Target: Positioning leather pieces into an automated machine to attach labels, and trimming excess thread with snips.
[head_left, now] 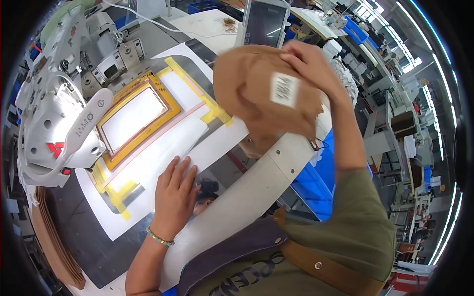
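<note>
My right hand [316, 66] grips a brown fabric piece [244, 81] by its upper right edge. The piece hangs above the right side of the machine table, blurred by motion, with a white label [285, 90] on it. My left hand [175, 200] lies flat, fingers stretched, at the near edge of a white sheet [222, 133]. A yellow rectangular frame [172, 101] with a brown inner border sits under the machine head. Yellow tape [190, 81] and pink strips mark the sheet around it.
A white sewing machine [44, 128] stands at the left. Below it, brown panels [55, 241] are stacked on edge. A control screen [264, 24] stands at the back, a blue bin [311, 185] at the right under the table edge. Further workbenches fill the far right.
</note>
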A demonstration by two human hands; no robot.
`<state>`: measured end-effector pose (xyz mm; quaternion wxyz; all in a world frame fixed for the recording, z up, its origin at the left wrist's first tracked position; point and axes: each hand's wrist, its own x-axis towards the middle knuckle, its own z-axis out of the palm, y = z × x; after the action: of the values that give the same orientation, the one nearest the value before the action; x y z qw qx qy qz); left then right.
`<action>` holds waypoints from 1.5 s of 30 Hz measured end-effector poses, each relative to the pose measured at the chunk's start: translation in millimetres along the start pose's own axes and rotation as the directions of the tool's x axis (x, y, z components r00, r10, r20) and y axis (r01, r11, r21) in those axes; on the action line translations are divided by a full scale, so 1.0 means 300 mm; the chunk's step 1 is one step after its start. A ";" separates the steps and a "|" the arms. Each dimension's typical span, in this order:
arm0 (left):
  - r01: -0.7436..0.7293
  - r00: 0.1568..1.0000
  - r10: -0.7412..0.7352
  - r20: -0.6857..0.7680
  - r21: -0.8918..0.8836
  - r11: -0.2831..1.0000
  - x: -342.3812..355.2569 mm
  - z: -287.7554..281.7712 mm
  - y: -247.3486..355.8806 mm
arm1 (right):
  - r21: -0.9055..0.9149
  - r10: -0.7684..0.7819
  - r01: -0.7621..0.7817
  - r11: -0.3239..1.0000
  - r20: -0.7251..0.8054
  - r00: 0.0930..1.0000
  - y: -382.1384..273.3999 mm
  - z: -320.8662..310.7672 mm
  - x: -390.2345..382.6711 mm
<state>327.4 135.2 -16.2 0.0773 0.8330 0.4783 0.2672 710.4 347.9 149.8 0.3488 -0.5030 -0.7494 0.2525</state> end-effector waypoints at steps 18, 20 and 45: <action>0.022 0.999 -0.019 0.040 -0.063 0.998 0.000 0.000 -0.012 | -0.575 -0.568 0.229 0.785 -0.523 0.635 0.178 0.307 1.107; 0.022 0.998 -0.019 0.066 -0.057 0.998 0.001 0.001 -0.016 | -0.617 -0.496 0.225 0.754 -0.311 0.811 0.216 0.336 1.076; 0.060 0.998 -0.058 0.023 -0.062 0.996 -0.089 -0.239 0.025 | -0.365 -0.133 0.348 0.864 0.501 0.855 -0.085 0.371 -0.119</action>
<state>285.3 99.8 37.3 0.1164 0.8184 0.4931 0.2712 618.2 302.3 88.8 0.0672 -0.3942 -0.9058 0.1403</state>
